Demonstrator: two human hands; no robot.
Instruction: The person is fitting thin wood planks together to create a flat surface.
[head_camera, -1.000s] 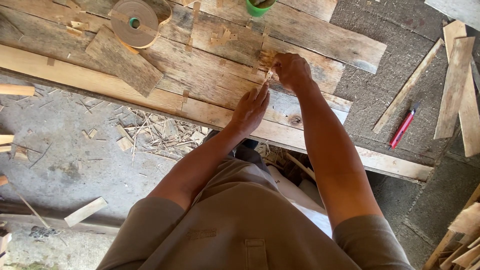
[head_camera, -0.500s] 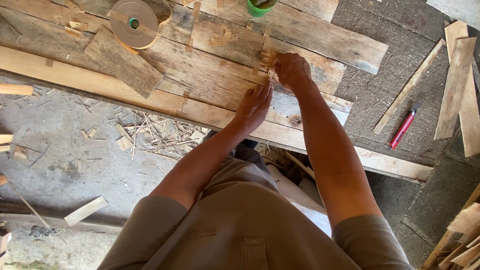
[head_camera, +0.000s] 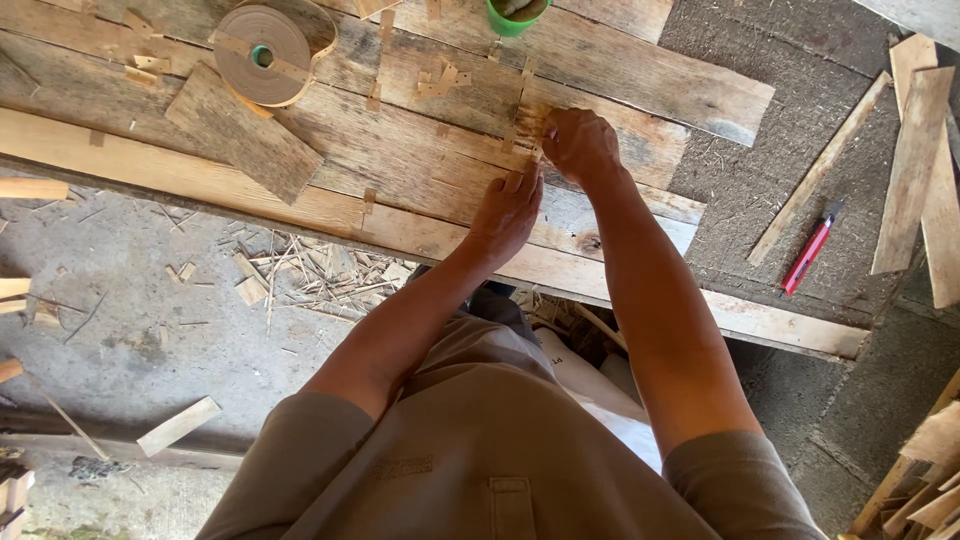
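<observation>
My right hand (head_camera: 582, 145) is curled into a fist on the plank bench (head_camera: 420, 150), its fingers pinching small thin wood strips (head_camera: 528, 125) at its left side. My left hand (head_camera: 506, 212) lies flat on the planks just below it. Its fingertips reach up to the same strips, and it grips nothing. More small strip offcuts (head_camera: 440, 80) lie a little to the upper left of the hands.
A roll of brown veneer band (head_camera: 265, 55) and a short grey board (head_camera: 245, 135) lie at the bench's left. A green cup (head_camera: 518, 15) stands at the far edge. A red utility knife (head_camera: 810, 250) and loose slats (head_camera: 915, 170) lie at the right. Splinters (head_camera: 310, 275) litter the floor.
My left hand has edged slightly up and right toward the right hand. The right hand stays on the strips in nearly the same spot.
</observation>
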